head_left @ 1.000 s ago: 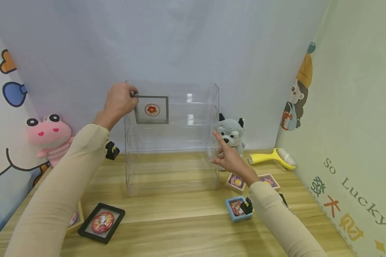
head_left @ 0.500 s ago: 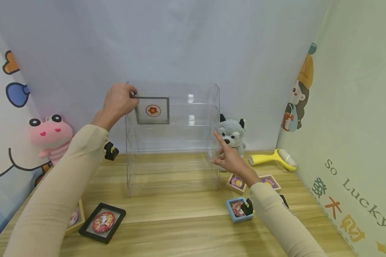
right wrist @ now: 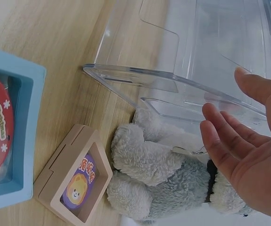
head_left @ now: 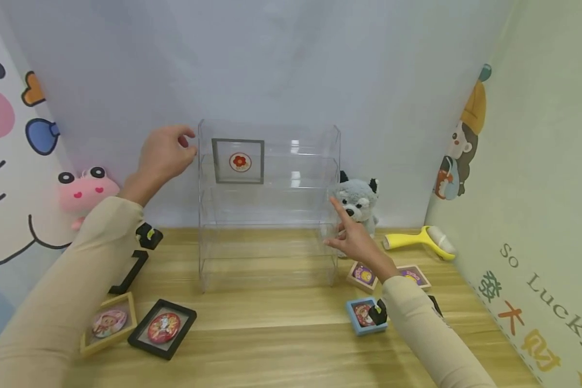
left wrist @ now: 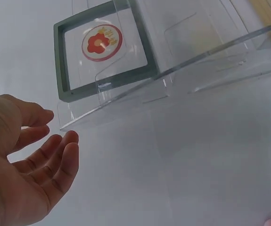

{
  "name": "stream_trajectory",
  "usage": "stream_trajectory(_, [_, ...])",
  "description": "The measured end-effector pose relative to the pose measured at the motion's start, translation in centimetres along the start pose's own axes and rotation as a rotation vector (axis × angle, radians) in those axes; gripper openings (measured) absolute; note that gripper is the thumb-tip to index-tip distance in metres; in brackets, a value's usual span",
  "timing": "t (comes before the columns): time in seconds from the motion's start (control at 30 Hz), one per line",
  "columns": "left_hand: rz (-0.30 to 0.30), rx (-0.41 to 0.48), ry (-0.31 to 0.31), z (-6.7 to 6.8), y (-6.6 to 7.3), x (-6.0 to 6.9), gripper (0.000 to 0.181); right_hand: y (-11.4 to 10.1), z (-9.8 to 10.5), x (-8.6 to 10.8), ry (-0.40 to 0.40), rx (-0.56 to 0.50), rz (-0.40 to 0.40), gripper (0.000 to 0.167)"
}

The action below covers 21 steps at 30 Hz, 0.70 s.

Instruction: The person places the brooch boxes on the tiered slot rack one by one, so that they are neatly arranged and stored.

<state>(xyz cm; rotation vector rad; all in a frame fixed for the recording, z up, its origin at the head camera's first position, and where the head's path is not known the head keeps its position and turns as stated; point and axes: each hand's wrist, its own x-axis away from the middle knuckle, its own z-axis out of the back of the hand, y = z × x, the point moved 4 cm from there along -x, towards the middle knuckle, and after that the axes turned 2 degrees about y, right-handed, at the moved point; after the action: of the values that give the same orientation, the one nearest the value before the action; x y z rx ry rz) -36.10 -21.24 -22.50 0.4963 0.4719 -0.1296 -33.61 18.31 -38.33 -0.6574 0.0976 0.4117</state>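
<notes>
A clear tiered display rack [head_left: 296, 183] stands upright on the wooden table. On its upper left shelf leans a dark grey-green display frame [left wrist: 62, 63] with a round badge [head_left: 240, 162] bearing a red flower. My left hand [head_left: 167, 153] is just left of the rack's upper corner, apart from the frame, its fingers loosely bent around nothing. At the rack's right side is my right hand [head_left: 359, 242], index finger extended and thumb apart, holding nothing. In the right wrist view its fingertips [right wrist: 208, 110] are close to the clear side panel; contact cannot be told.
Black [head_left: 162, 328] and yellow [head_left: 109, 323] badge frames lie front left, with a partly hidden black frame [head_left: 136, 272] behind. Right lie a blue frame [head_left: 351, 318], two tan frames [head_left: 362, 276] and a yellow-handled roller [head_left: 419, 240]. A grey plush dog [head_left: 359, 196] and pink plush [head_left: 89, 191] stand behind.
My left hand has let go of the frame and moved left, away from the rack. The frame stays on the upper shelf. The right hand keeps its place beside the rack.
</notes>
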Motion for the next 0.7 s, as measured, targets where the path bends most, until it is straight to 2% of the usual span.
stream_trajectory(0.17, [0.026, 0.018, 0.045, 0.7, -2.7, 1.5, 0.037, 0.1, 0.0, 0.2, -0.013, 0.005, -0.010, 0.101])
stream_trajectory(0.27, [0.039, 0.025, -0.005, 0.8, -4.9, 2.6, 0.039, 0.2, -0.1, 0.2, -0.013, 0.006, -0.008, 0.101])
stream_trajectory(0.37, [0.046, 0.012, -0.114, 0.7, -7.3, 3.7, 0.041, 0.2, 0.0, 0.2, -0.007, 0.007, -0.003, 0.101])
stream_trajectory(0.57, [0.017, -0.032, -0.433, -0.8, -12.9, 6.5, 0.043, 0.2, 0.1, 0.1, -0.004, 0.004, -0.001, 0.100])
stream_trajectory(0.63, [-0.008, -0.040, -0.493, -1.5, -14.4, 7.7, 0.042, 0.2, 0.1, 0.2, -0.002, 0.003, 0.000, 0.100])
stream_trajectory(0.7, [-0.025, -0.033, -0.513, -2.0, -15.8, 8.8, 0.039, 0.1, 0.2, 0.2, 0.004, 0.002, 0.005, 0.100])
